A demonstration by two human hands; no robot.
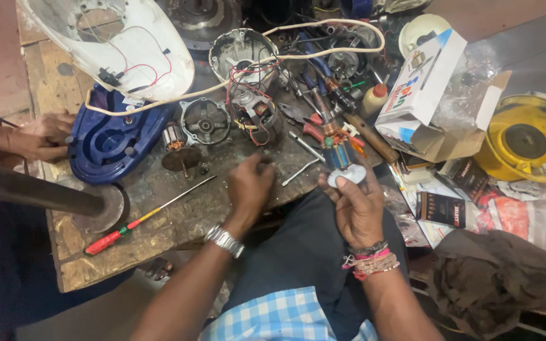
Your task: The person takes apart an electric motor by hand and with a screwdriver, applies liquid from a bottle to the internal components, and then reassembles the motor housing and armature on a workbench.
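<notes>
My right hand [359,205] has its fingers curled around a small motor armature with copper windings and a pale rounded end cap [342,163], holding it upright just above my lap at the near edge of the scuffed wooden workbench [159,215]. My left hand [249,186] rests fingers-down on that bench edge, closed on something too small for me to make out, near a thin L-shaped metal wrench [304,161] and right of a long red-and-green-handled screwdriver [140,220]. Another person's hands [42,136] sit clasped at the far left beside a blue plastic appliance housing [112,142].
</notes>
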